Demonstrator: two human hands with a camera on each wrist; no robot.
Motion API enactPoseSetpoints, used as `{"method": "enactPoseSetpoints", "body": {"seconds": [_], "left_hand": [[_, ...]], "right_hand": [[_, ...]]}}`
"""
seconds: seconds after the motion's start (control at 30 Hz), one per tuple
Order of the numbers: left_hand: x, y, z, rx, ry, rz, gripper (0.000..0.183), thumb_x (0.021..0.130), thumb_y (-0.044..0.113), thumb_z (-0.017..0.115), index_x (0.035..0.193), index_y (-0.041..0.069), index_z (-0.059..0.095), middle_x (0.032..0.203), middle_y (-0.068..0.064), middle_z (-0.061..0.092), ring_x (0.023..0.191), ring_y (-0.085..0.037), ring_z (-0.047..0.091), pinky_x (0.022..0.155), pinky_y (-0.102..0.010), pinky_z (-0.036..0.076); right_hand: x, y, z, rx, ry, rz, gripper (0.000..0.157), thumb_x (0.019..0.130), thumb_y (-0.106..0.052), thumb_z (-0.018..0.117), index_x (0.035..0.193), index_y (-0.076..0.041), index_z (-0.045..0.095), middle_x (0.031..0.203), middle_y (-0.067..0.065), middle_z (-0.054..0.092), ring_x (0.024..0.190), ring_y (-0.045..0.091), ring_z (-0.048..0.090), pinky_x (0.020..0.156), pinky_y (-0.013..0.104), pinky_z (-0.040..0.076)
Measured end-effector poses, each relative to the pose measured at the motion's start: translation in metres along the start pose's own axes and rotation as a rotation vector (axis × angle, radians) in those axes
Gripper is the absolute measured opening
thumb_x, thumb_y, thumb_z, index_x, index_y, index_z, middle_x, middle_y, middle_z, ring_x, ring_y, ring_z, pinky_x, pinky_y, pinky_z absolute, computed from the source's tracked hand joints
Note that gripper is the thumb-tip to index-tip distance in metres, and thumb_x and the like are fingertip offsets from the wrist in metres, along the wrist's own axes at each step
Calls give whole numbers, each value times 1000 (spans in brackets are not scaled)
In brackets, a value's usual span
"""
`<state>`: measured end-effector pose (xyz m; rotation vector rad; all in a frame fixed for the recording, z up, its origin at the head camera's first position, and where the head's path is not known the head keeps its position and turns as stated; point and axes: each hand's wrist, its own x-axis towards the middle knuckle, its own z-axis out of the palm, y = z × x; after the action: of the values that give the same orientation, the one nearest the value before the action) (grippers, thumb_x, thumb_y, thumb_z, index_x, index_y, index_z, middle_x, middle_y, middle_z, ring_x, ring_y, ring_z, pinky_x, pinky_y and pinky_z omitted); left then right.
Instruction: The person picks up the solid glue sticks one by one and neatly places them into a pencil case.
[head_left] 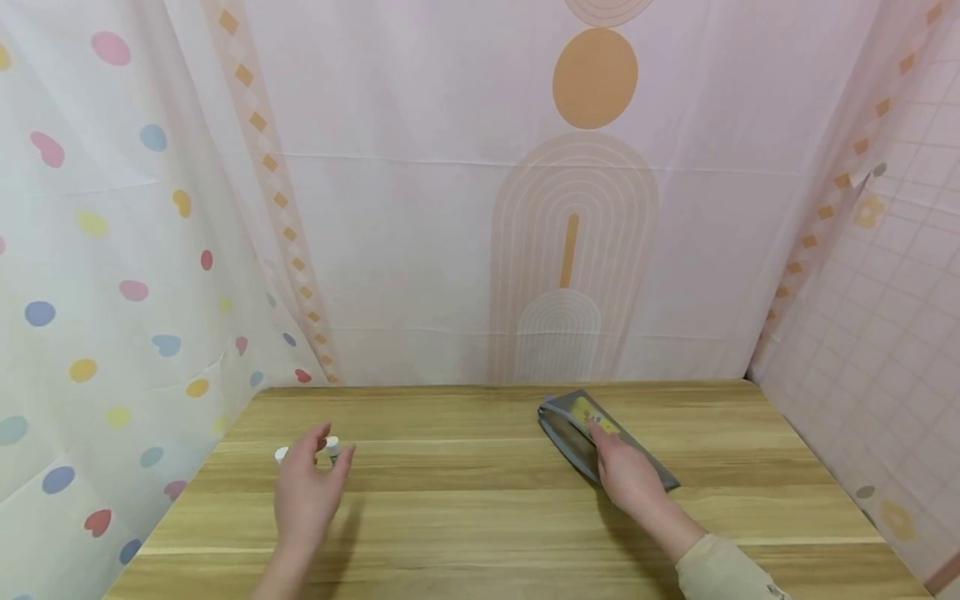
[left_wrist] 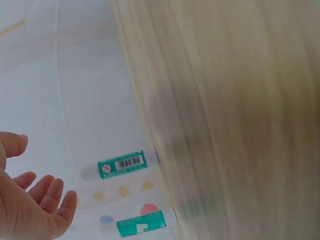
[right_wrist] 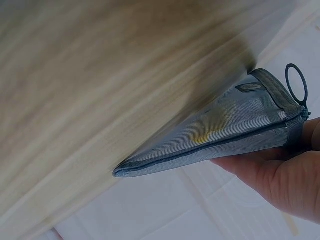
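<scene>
Two white glue sticks with green labels stand upright on the wooden table at the left. The left wrist view shows the upper glue stick [left_wrist: 128, 164] with a barcode and the lower glue stick [left_wrist: 141, 223] beside it. My left hand [head_left: 307, 492] is close to them, thumb and fingers apart, holding nothing; it partly hides both in the head view. On the right, my right hand [head_left: 630, 475] grips a grey mesh zip pouch [head_left: 651, 463] by its near side. A yellow patch and a dark ring pull show on the pouch [right_wrist: 175, 156] in the right wrist view.
The wooden table [head_left: 450, 508] reaches back to a patterned curtain [head_left: 405, 250]. A dotted curtain [head_left: 75, 250] hangs at the left side and a checked one [head_left: 900, 333] at the right.
</scene>
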<state>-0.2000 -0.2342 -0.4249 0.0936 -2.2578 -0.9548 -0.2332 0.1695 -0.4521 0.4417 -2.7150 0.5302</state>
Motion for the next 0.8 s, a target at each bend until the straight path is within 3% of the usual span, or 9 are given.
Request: {"method": "enactPoseSetpoints", "body": {"seconds": [0.17, 0.43, 0.6, 0.8], "left_hand": [[3, -9, -3, 29, -48, -60, 50, 87, 9, 74, 128, -12, 54, 124, -34, 56, 113, -49, 54, 93, -62, 44], [9, -23, -4, 28, -176, -156, 58, 93, 18, 71, 135, -13, 46, 131, -35, 52, 117, -51, 53, 94, -62, 47], [14, -28, -3, 4, -245, -241, 60, 96, 21, 67, 138, -14, 42, 133, -36, 50, 119, -50, 52, 97, -60, 46], [18, -33, -1, -43, -276, -317, 57, 97, 19, 63, 139, -14, 42, 131, -36, 51, 118, -48, 54, 98, -55, 47]], "right_hand": [[0, 1, 1, 2, 0, 1, 40, 95, 3, 58, 134, 7, 53, 112, 31, 65, 103, 47, 63, 65, 48, 58], [0, 0, 1, 8, -4, 3, 39, 95, 2, 57, 134, 7, 53, 113, 30, 65, 105, 47, 62, 75, 53, 57], [0, -1, 0, 9, -3, 1, 39, 96, 2, 56, 134, 7, 53, 113, 30, 65, 105, 47, 62, 78, 54, 57], [1, -1, 1, 11, -8, 9, 38, 96, 2, 56, 134, 6, 54, 113, 31, 65, 106, 47, 62, 78, 54, 56]]}}
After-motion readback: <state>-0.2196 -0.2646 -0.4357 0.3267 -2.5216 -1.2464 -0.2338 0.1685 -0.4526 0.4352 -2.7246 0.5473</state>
